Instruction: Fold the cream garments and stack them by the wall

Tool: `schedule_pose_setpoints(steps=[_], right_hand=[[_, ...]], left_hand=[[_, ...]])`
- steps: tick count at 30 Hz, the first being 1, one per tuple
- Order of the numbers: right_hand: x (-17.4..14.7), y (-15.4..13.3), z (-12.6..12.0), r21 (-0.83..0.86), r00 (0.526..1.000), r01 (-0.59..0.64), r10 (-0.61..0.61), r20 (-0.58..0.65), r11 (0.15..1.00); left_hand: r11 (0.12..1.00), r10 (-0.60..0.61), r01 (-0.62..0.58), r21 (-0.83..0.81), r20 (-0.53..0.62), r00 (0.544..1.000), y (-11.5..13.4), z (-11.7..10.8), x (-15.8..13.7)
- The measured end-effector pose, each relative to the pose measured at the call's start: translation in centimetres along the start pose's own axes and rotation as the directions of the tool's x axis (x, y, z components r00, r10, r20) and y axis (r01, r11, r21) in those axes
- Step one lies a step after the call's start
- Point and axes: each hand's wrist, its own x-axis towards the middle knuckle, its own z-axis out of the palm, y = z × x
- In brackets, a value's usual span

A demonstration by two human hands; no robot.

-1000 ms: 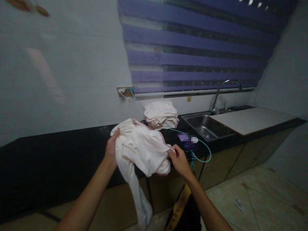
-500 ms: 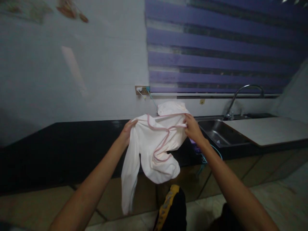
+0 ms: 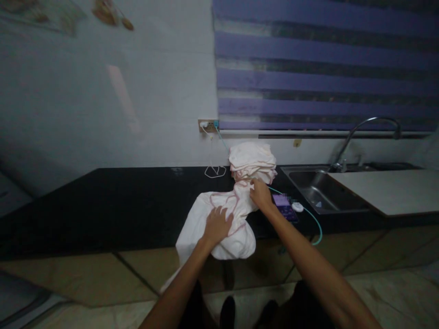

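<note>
A white long-sleeved shirt (image 3: 196, 215) with pink trim lies rumpled on the black counter (image 3: 137, 205), its lower part drooping over the front edge. My left hand (image 3: 218, 225) rests on the middle of the shirt with its fingers spread. At the shirt's right side, my right hand (image 3: 260, 194) is closed on the cloth, with the fingertips partly hidden. Just behind that hand stands a stack of folded white clothes (image 3: 253, 157) with some pink edges.
Right of the shirt lies a phone (image 3: 284, 208) with a lit screen, near a round white object (image 3: 297, 207) and a teal cable (image 3: 318, 226). Farther right are a steel sink (image 3: 318, 189), a tap (image 3: 346, 141) and a pale board (image 3: 387, 192). A white cord (image 3: 215, 172) lies by the wall.
The shirt, earlier held up and stretched between both hands, now lies on the counter. My left hand has released its edge and moved right onto the cloth; the stack behind shows more fully.
</note>
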Motion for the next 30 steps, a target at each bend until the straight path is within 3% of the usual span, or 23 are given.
schedule_pose_setpoints(steps=[4,6,8,10,13,17,21,23,26,28,30], right_hand=[[-4.8,1.0,2.4,-0.062,0.969,-0.133,0.143,0.203,0.989],[-6.9,1.5,3.5,-0.008,0.974,-0.137,0.137,0.18,0.99],[-8.8,1.9,4.5,0.077,0.989,-0.144,0.141,0.038,0.987],[-10.1,2.2,5.2,0.123,0.975,-0.189,0.201,-0.091,0.974],[-11.0,2.0,6.1,0.102,0.962,-0.248,0.257,-0.095,0.963],[-9.8,0.3,7.6,0.07,0.958,-0.285,0.286,-0.005,0.956],[-7.8,-1.4,8.9,0.142,0.943,-0.331,0.327,0.057,0.933],[-7.6,-1.7,8.9,0.184,0.934,-0.357,0.351,0.066,0.916],[-9.1,-1.9,7.8,0.291,0.928,-0.358,0.372,0.009,0.887],[-11.5,-2.1,6.4,0.397,0.914,-0.366,0.406,-0.017,0.842],[-14.6,-2.4,4.8,0.504,0.884,-0.431,0.463,0.067,0.748]], left_hand=[[0.99,-0.036,0.013,0.139,0.166,0.985,-3.6,-0.4,-0.6],[0.996,0.001,-0.022,0.091,0.229,0.974,-6.1,-1.8,0.0],[0.999,0.037,-0.041,0.016,0.174,0.984,-8.9,-3.2,1.0],[1.0,0.004,-0.005,0.01,0.032,0.999,-11.6,-4.3,2.2],[0.996,-0.006,0.012,0.084,-0.069,0.998,-14.4,-5.2,4.6],[0.987,0.062,-0.062,0.148,0.003,0.998,-14.7,-5.5,9.1],[0.978,0.095,-0.092,0.188,-0.007,0.995,-11.2,-5.0,11.8],[0.978,0.109,-0.104,0.181,-0.019,0.994,-8.8,-4.7,10.7],[0.996,-0.006,0.01,0.091,-0.043,0.999,-6.3,-4.8,6.0],[0.993,-0.118,0.118,-0.003,-0.061,0.991,-6.2,-5.4,1.8],[0.974,-0.225,0.224,-0.018,-0.075,0.972,-7.5,-6.3,-2.5]])
